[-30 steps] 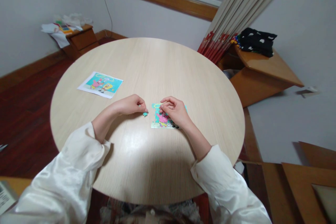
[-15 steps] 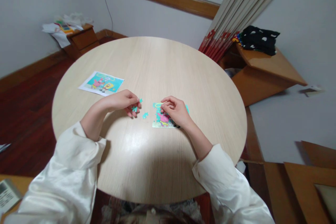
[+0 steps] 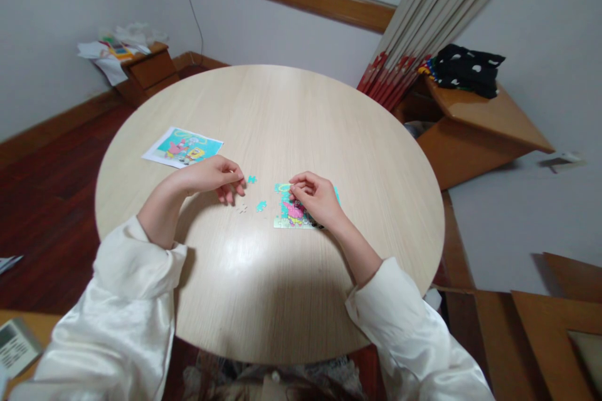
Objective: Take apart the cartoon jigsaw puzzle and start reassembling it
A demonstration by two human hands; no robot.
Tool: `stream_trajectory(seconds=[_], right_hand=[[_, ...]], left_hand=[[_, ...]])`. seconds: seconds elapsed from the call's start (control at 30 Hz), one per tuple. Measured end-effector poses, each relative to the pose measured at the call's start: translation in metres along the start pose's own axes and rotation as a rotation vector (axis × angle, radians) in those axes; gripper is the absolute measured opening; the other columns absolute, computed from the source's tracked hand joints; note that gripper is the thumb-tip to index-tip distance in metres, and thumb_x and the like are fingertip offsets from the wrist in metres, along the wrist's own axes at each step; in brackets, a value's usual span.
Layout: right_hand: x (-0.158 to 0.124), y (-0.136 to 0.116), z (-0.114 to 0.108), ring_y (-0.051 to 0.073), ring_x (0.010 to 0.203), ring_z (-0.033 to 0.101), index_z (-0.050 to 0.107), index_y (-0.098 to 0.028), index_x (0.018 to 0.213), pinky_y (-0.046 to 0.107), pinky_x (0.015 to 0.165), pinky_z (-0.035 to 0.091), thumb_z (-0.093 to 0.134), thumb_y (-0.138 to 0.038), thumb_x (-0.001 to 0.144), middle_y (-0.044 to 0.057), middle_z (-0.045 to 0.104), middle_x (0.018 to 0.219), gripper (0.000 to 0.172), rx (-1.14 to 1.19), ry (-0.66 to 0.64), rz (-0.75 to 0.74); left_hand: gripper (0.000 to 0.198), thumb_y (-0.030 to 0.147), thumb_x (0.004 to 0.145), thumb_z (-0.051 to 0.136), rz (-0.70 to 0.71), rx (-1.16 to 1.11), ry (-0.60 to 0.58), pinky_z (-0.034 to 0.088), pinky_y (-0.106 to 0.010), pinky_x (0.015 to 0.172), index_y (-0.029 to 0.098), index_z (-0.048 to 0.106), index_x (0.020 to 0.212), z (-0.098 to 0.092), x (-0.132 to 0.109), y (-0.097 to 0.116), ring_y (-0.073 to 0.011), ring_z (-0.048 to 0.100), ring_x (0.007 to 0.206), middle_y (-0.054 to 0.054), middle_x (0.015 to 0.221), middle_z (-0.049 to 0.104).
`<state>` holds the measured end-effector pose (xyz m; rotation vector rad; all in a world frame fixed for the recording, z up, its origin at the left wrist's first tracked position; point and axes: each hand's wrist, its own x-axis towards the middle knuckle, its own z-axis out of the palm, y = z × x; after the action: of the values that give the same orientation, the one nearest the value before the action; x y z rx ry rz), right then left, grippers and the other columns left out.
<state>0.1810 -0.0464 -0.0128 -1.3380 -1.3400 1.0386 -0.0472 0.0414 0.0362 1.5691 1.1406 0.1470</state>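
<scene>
My left hand [image 3: 219, 177] hovers over the table just left of the loose jigsaw pieces. Its fingers are curved and apart, and nothing shows in them. Beside its fingertips lies a teal jigsaw piece [image 3: 251, 180]; another teal piece [image 3: 261, 206] sits nearer the puzzle. Below the hand is a pale piece [image 3: 241, 208], apparently face down. My right hand [image 3: 313, 195] rests over the partly assembled jigsaw puzzle [image 3: 292, 220], thumb and fingertips drawn together. Whatever is between them is too small to make out. The hand covers the puzzle's middle and right side.
A printed reference picture [image 3: 183, 146] with the same cartoon figures lies at the left of the round table [image 3: 301, 119]. Behind stand a small cabinet [image 3: 153, 69] with papers and, at right, a wooden cabinet [image 3: 484, 119] bearing black cloth. A curtain [image 3: 423, 25] hangs by the window.
My left hand has drawn back slightly to the left, away from the loose pieces. A teal piece at its fingers no longer shows; a pale piece lies below. My right hand has hardly moved.
</scene>
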Motion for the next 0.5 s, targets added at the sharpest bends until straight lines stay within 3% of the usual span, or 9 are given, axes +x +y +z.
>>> stream_trajectory(seconds=[0.2, 0.3, 0.5], right_hand=[[-0.001, -0.003, -0.003, 0.011, 0.059, 0.061, 0.058, -0.019, 0.079, 0.027, 0.059, 0.051, 0.060, -0.032, 0.075, -0.003, 0.058, 0.064, 0.013, -0.034, 0.034, -0.058], [0.000, -0.008, -0.017, 0.012, 0.061, 0.061, 0.059, -0.020, 0.080, 0.029, 0.063, 0.052, 0.060, -0.030, 0.076, -0.002, 0.061, 0.069, 0.011, -0.104, 0.141, -0.151], [0.008, -0.008, -0.068, 0.013, 0.064, 0.061, 0.060, -0.020, 0.082, 0.031, 0.066, 0.052, 0.058, -0.027, 0.078, 0.000, 0.062, 0.071, 0.008, -0.166, 0.515, -0.267]], left_hand=[[0.018, 0.030, 0.069, 0.063, 0.206, 0.336, 0.322, 0.038, -0.025, 0.054, 0.015, 0.066, 0.078, 0.007, 0.022, -0.014, -0.0135, 0.053, 0.056, -0.004, 0.066, 0.063], [0.019, 0.026, 0.067, 0.065, 0.240, 0.490, 0.350, 0.039, -0.027, 0.060, 0.015, 0.068, 0.082, 0.015, 0.029, -0.017, -0.0159, 0.055, 0.064, -0.005, 0.073, 0.063], [0.015, 0.023, 0.070, 0.061, 0.245, 0.587, 0.326, 0.041, -0.028, 0.065, 0.015, 0.067, 0.080, 0.018, 0.033, -0.019, -0.0173, 0.056, 0.070, -0.006, 0.079, 0.062]])
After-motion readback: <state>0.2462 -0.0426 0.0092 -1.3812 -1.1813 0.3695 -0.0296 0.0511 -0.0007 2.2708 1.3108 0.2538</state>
